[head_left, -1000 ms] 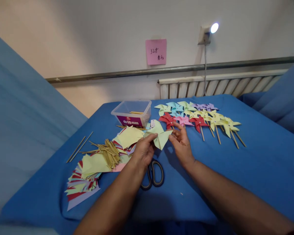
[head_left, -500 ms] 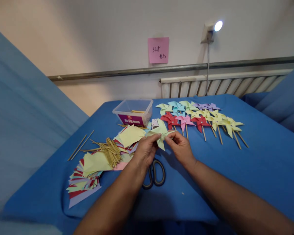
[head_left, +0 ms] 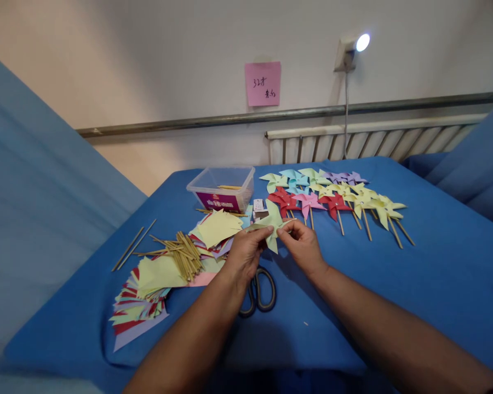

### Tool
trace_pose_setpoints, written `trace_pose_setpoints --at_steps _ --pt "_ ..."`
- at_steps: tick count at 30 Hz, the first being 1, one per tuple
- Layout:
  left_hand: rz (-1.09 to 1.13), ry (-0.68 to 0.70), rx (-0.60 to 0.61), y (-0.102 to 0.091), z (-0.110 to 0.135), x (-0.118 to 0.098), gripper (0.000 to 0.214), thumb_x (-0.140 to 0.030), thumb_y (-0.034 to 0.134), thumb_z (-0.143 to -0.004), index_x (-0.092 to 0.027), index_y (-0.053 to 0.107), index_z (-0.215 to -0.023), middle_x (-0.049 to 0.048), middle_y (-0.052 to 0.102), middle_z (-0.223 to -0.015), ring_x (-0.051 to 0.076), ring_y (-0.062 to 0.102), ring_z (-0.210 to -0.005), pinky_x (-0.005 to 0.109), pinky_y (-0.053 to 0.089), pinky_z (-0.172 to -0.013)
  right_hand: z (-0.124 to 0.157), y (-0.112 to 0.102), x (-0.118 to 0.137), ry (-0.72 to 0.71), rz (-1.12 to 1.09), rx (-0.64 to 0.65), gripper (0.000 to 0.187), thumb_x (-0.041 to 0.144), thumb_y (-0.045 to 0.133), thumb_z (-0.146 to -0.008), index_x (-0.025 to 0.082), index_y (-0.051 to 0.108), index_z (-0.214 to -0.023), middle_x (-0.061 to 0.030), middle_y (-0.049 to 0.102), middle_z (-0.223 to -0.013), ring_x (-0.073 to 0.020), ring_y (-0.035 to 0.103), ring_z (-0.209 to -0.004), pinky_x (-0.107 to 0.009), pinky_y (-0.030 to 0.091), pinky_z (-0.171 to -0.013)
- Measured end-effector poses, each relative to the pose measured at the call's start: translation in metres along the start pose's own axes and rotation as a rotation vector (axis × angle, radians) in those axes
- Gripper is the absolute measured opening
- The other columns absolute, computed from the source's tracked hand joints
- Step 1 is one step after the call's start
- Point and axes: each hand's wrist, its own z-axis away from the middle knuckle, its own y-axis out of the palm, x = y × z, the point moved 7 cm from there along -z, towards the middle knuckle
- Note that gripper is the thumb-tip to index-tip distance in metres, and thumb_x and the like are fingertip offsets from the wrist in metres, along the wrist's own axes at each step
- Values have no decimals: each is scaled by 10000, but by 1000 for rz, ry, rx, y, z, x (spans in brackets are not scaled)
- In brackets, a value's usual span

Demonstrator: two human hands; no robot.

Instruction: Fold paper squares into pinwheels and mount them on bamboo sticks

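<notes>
A pale green paper pinwheel (head_left: 273, 214) with folded blades is held up over the middle of the table. My left hand (head_left: 248, 249) is closed on it, thumb pressed near its centre. From the other side my right hand (head_left: 302, 243) pinches the right blade between thumb and fingers. No stick shows on this pinwheel. Black-handled scissors (head_left: 266, 293) lie on the blue cloth below my left hand, their blades hidden by it. Just behind the pinwheel stands a small white box (head_left: 259, 207).
Several finished pinwheels (head_left: 310, 201) on sticks lie at the back right. Wooden sticks (head_left: 185, 254) rest on fanned coloured paper (head_left: 158, 276) at the left. A clear plastic tub (head_left: 222, 179) holding sticks stands at the back. Two sticks (head_left: 132, 246) lie far left.
The pinwheel has turned slightly in my fingers, and my left thumb has shifted a little toward its centre. Both hands keep their hold. The whole view has shifted slightly.
</notes>
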Motion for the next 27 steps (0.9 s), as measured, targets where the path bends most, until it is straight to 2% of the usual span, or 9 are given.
trace_pose_setpoints --at_steps 10,17,27 --pt "-22 17 6 0 -1 1 191 -197 804 -540 -162 719 -709 40 680 -711 172 611 -668 281 481 -654 -1 -1 -1 -6 34 -10 170 336 625 -747 191 598 -663 -39 628 -793 -225 602 -985 -305 453 -780" --pt "-25 15 0 1 0 0 263 -196 814 -516 -116 728 -751 48 689 -706 147 604 -622 261 478 -627 -1 0 -2 5 42 -12 172 341 629 -739 191 599 -660 -47 639 -822 -208 613 -920 -297 459 -751" --pt "-49 18 19 3 1 0 231 -201 809 -540 -105 732 -736 52 697 -690 141 607 -611 254 474 -624 0 0 -3 8 28 -26 186 340 648 -726 186 596 -637 -37 625 -835 -174 597 -816 -282 455 -712"
